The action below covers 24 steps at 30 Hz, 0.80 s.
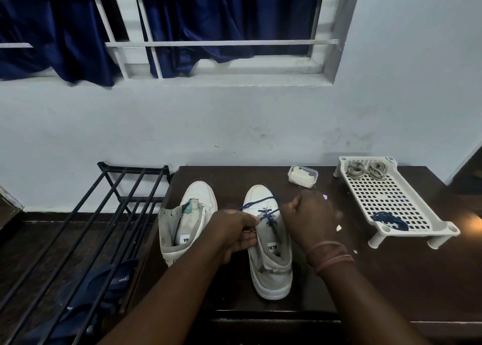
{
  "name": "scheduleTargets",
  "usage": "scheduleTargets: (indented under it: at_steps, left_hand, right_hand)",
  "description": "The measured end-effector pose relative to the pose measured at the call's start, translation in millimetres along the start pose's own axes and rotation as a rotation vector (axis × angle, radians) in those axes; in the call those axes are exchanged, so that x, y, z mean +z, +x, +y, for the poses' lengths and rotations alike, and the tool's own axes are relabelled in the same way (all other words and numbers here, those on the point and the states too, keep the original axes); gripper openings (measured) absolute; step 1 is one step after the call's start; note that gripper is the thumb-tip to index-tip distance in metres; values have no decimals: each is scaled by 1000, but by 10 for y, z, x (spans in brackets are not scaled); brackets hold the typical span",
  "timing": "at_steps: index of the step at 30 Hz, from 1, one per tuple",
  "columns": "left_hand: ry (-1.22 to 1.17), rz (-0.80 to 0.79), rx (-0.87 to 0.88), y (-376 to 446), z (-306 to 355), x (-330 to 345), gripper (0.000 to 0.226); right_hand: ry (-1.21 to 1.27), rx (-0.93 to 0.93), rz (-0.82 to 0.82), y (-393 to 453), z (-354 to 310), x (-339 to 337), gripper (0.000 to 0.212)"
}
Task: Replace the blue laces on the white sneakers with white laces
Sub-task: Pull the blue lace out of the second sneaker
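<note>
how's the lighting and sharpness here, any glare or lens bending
Head view: dim, bluish light; a warm glare spot on the table at the right edge; wide-angle bending curves the window bars and table edges; the right hand is slightly motion-blurred over the right sneaker, while the white tray stays fairly crisp.

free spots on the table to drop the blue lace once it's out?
Bare tabletop lies near the front edge, right of the right sneaker and in front of the white perforated tray. The tray's middle is also open, between the coiled pale laces and the removed blue lace. It is crowded between the two sneakers, where both hands work.
</note>
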State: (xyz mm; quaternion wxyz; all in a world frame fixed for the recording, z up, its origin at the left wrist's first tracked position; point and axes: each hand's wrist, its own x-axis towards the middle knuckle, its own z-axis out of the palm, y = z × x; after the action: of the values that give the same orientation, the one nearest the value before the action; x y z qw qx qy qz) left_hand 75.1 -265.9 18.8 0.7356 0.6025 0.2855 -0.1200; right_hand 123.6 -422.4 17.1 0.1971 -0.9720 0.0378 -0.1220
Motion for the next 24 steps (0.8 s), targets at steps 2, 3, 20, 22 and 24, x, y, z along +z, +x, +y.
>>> scheduleTargets:
  at_steps: [2, 3, 20, 22, 24]
  left_hand:
    - [-13, -3, -9, 9, -6, -10, 7]
    - [-13, -6, -12, 17, -9, -18, 9]
    - [-16, -11, 1, 56, -20, -22, 24]
    - [-20, -10, 5, 58, -21, -29, 24]
    - [-29, -20, -2, 49, -20, -41, 19]
  right_hand:
    - [42, -100, 20, 25, 23, -8, 21]
    - [53, -223, -13, 24, 19, 17, 24]
    - [-34, -290, -132, -182, -137, -117, 35]
    - [-167, -376, -155, -222, -177, 4, 23]
    - [-231, -363, -100, -201, -177, 29, 18]
